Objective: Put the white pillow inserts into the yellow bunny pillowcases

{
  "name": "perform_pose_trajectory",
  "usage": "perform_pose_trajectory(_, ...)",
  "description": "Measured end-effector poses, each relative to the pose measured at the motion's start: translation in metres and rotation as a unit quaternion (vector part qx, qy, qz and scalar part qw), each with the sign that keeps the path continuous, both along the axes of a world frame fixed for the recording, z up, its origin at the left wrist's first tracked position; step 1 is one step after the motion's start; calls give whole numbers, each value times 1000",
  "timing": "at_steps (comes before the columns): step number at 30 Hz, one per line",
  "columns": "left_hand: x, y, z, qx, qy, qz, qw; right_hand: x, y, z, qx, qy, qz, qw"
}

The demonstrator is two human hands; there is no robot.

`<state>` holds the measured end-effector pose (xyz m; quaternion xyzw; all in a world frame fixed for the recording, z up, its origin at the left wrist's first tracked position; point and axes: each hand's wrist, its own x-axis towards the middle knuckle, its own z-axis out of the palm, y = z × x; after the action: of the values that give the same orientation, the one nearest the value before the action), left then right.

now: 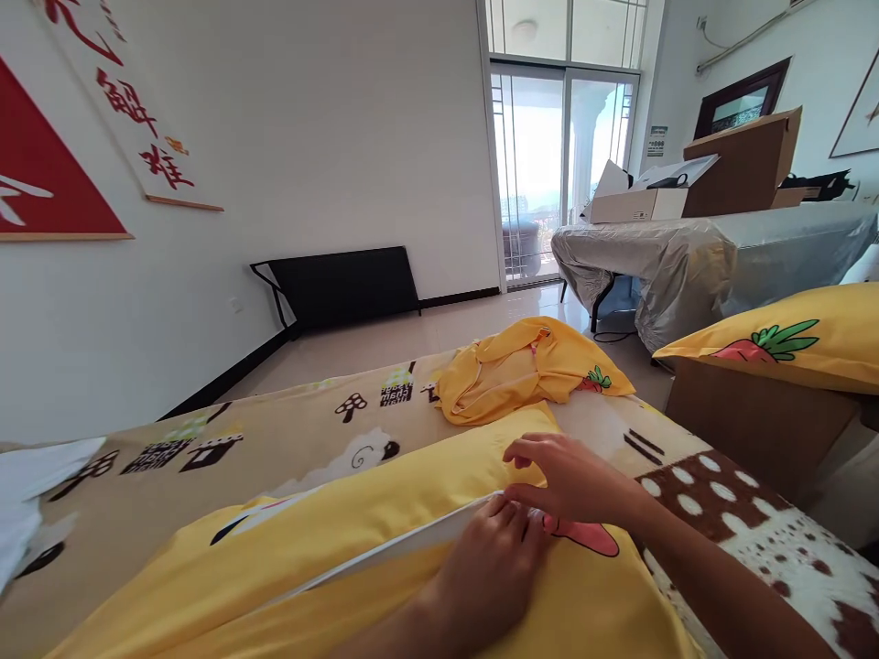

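Observation:
A yellow pillowcase (385, 476) with a pink carrot print lies in front of me, with a long slit edged in white, perhaps a zipper, running along it. My left hand (491, 567) is closed at the slit's far right end, its fingers bent down onto the cloth. Just above it is my right hand (567, 480), its fingers curved and a gap between thumb and forefinger. The right thumb tip comes close to the left knuckles. Beyond both hands, a crumpled yellow cover (508, 371) with a carrot print lies loose.
Beneath everything spreads a beige and brown patterned blanket (357, 430). At right, another yellow pillow (810, 334) rests on a brown box (755, 430). Farther back stand a plastic-covered table (652, 252) with cartons and a black folded frame (343, 288) against the wall. White cloth (34, 485) lies at left.

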<state>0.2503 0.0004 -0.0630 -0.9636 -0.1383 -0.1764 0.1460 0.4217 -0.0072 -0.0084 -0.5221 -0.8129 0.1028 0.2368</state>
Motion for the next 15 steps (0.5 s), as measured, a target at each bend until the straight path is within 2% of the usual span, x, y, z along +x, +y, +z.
perform_pose_trajectory(3, -1, -6, -4, 62, -18, 2, 998, -10, 6, -9, -4, -21, 67, 997)
perform_pose_trajectory(5, -2, -11, -7, 125, -36, 4, 992, -10, 7, -15, -7, -1, 89, 996)
perform_pose_trajectory(8, -4, -17, -10, 202, -71, -9, 977, -6, 5, -21, 13, 23, 83, 996)
perform_pose_trajectory(12, -7, -23, -7, 244, -94, -13, 965, -6, 2, -20, 22, 20, 99, 995)
perform_pose_trajectory(15, -8, -26, -4, 268, -85, -4, 960, -9, 3, -20, 27, 18, 87, 996)
